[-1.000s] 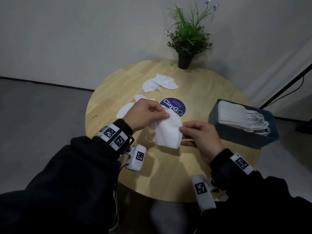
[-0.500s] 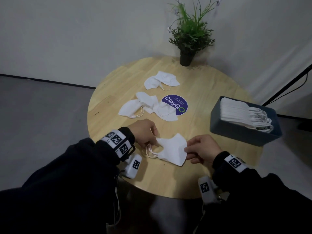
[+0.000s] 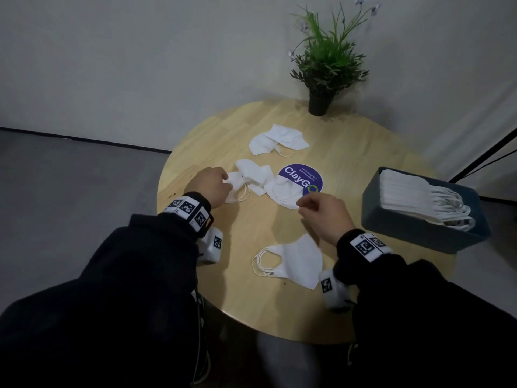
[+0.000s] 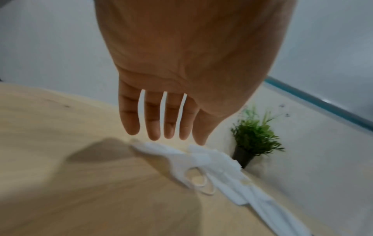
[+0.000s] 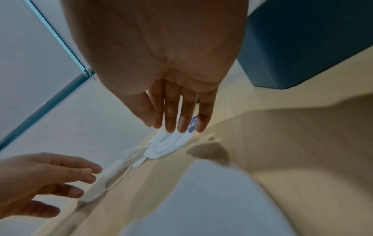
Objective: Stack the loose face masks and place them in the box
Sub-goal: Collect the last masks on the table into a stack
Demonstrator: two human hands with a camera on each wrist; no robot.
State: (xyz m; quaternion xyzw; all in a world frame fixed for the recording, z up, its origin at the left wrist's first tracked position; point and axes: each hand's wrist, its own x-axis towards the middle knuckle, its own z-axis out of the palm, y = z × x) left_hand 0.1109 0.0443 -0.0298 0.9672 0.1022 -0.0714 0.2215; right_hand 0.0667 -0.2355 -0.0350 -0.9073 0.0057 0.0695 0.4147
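A folded white mask [image 3: 293, 261] lies flat near the table's front edge, with no hand on it. My left hand [image 3: 223, 183] hovers over the leftmost loose mask [image 3: 237, 189]; in the left wrist view its fingers [image 4: 153, 127] are straight, just above the white masks [image 4: 212, 161]. My right hand [image 3: 305, 203] reaches over the mask [image 3: 282, 191] that lies partly on the purple sticker [image 3: 302, 177], fingers [image 5: 171, 121] straight and holding nothing. A further mask [image 3: 254, 172] lies between these two, and a pair of masks [image 3: 277, 140] farther back. The blue-grey box [image 3: 425, 236] at right holds a stack of masks [image 3: 414, 197].
A potted plant [image 3: 327, 65] stands at the table's far edge by the wall. The round wooden table [image 3: 195, 152] is small, with its edge close behind my wrists. The box [image 5: 302, 47] sits just right of my right hand.
Both hands let go of the folded mask, which now lies at the table's front. They moved forward to the loose masks in the middle, fingers opened out.
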